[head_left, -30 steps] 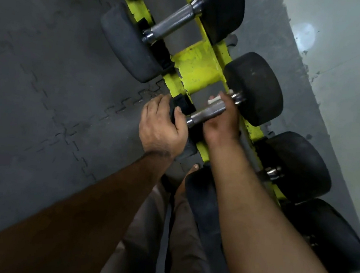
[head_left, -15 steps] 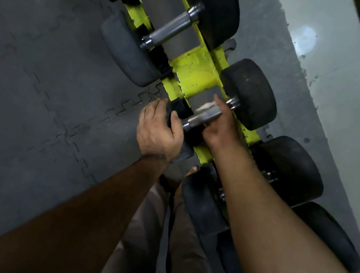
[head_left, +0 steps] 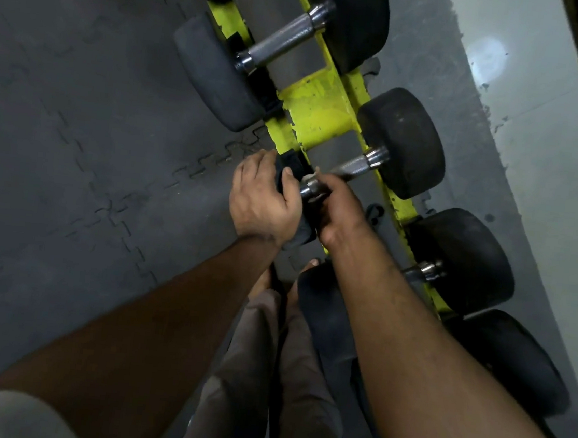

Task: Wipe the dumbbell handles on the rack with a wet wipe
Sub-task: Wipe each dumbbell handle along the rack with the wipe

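A yellow rack (head_left: 318, 115) holds several black dumbbells with steel handles. My left hand (head_left: 261, 201) grips the near black head (head_left: 287, 172) of the middle dumbbell. My right hand (head_left: 338, 209) is wrapped round the near end of that dumbbell's steel handle (head_left: 355, 163), close to the left hand. A small pale bit of the wet wipe (head_left: 313, 196) shows under its fingers; the rest of the wipe is hidden. The far part of the handle and the far head (head_left: 406, 142) are bare.
Another dumbbell with a knurled handle (head_left: 281, 41) lies above on the rack. More dumbbells (head_left: 468, 259) sit lower right. Grey interlocking floor mats (head_left: 76, 125) spread to the left, a pale wall (head_left: 540, 120) to the right. My legs (head_left: 265, 359) stand below the hands.
My right hand has slid along the handle from the far end toward me, ending beside my left hand. The left hand has kept its grip on the near head.
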Demonstrator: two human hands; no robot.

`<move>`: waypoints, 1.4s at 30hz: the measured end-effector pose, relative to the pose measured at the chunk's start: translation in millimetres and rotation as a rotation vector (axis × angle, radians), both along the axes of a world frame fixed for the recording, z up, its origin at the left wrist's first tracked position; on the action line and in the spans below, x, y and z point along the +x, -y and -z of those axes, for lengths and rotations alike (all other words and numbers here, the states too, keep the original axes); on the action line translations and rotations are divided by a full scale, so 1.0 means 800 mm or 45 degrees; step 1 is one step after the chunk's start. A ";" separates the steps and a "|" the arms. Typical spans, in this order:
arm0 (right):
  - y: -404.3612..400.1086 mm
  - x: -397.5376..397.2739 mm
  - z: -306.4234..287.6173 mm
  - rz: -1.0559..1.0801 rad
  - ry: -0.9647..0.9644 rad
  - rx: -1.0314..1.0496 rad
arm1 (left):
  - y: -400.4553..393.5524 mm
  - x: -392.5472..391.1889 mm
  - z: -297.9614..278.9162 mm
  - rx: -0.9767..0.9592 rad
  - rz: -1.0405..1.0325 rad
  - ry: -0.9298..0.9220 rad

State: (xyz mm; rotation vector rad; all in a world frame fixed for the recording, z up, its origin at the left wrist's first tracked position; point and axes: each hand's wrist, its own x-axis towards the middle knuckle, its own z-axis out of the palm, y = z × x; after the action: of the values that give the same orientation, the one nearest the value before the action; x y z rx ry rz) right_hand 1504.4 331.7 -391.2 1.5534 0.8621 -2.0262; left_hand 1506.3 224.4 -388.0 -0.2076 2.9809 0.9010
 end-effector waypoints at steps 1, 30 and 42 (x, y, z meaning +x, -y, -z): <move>0.003 0.002 -0.002 -0.014 0.023 0.045 | 0.001 -0.001 -0.001 -0.003 -0.001 0.010; -0.060 0.149 -0.108 -0.436 -0.254 0.747 | -0.017 0.154 -0.084 0.074 0.233 0.297; -0.125 0.221 -0.059 -1.298 -0.815 1.389 | -0.082 0.224 -0.032 0.028 0.082 0.313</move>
State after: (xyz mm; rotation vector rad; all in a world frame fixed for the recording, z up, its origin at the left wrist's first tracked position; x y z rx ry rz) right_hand 1681.3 431.5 -344.1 0.4168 2.5999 -1.2023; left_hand 1685.6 289.9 -362.6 -0.2042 2.7346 0.8349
